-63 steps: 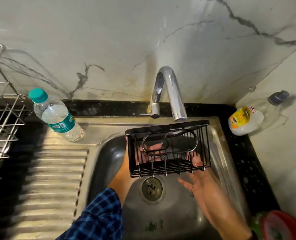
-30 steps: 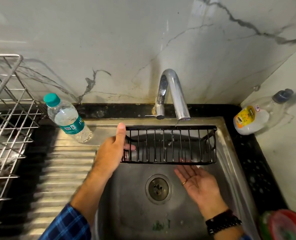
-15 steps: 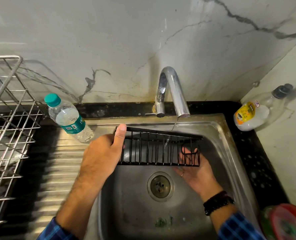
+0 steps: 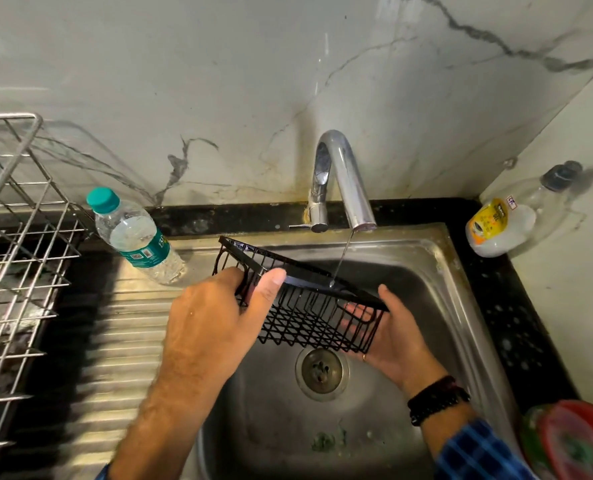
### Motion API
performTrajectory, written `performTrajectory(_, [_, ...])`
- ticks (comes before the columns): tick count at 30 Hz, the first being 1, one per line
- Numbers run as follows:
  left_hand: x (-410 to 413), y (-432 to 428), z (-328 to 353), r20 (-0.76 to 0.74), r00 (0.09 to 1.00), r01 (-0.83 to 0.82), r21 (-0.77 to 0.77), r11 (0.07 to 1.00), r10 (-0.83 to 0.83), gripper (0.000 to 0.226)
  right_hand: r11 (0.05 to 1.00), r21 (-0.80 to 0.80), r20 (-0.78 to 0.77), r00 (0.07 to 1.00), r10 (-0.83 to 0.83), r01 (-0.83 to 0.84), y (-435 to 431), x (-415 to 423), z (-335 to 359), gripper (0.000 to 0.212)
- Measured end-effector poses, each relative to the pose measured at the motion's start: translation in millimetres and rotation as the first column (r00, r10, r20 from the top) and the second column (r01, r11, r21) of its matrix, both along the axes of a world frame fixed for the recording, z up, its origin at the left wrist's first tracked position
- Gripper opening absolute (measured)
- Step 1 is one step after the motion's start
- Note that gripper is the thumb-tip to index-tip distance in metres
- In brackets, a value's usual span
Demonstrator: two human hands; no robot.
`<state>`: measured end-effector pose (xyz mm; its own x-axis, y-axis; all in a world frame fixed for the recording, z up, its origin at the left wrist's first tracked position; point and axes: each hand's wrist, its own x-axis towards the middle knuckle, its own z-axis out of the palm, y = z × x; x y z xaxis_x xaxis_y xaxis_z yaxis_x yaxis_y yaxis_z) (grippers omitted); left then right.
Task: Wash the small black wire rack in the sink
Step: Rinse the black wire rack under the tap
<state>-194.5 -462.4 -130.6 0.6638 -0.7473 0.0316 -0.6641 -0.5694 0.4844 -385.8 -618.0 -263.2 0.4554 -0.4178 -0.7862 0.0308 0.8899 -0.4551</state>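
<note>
The black wire rack (image 4: 309, 306) is held tilted over the sink (image 4: 444, 306), under a thin stream from the tap (image 4: 343, 174). The left hand (image 4: 212, 327) grips its 9 o'clock end, thumb on the rim. The right hand (image 4: 395, 341) curls round its 3 o'clock end. At the sink's 10 o'clock a water bottle (image 4: 132, 237) is partly full; at 2 o'clock a soap bottle (image 4: 506, 226) holds whitish liquid.

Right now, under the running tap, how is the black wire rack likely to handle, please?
The black wire rack is probably stiff: its grid holds shape between the left hand and right hand. Likely light, being mostly open wire. Possibly slippery, as water from the tap wets it.
</note>
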Motion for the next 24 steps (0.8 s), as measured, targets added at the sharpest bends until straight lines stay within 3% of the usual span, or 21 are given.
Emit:
performTrajectory(7, [-21.5,12.0,9.9,0.043,0.996,0.076,-0.055,0.996,-0.074,0.073,0.984,0.077,0.046,0.985,-0.164,0.16,6.2,4.3,-14.3,0.053])
performTrajectory(12, [-35.2,20.9,2.3,0.005,0.993,0.119,-0.109,0.987,-0.119,0.052,0.961,0.141,0.029,0.969,-0.244,0.238,14.6,16.9,-29.3,0.042])
performTrajectory(15, [-44.0,28.0,-6.7,-0.001,0.989,0.143,-0.164,0.976,-0.146,0.048,0.938,0.178,0.094,0.944,-0.316,0.296,20.9,16.1,-39.3,0.036])
performTrajectory(20, [-54.7,44.8,-16.9,0.029,0.974,0.221,-0.35,0.91,-0.225,0.036,0.961,0.161,0.245,0.934,-0.259,0.224,29.8,8.2,-41.3,0.043])
performTrajectory(24, [-53.9,50.8,-27.7,-0.029,0.983,0.154,-0.434,0.888,-0.184,0.04,0.948,0.098,0.308,0.896,-0.319,0.303,15.5,17.0,-36.8,0.049])
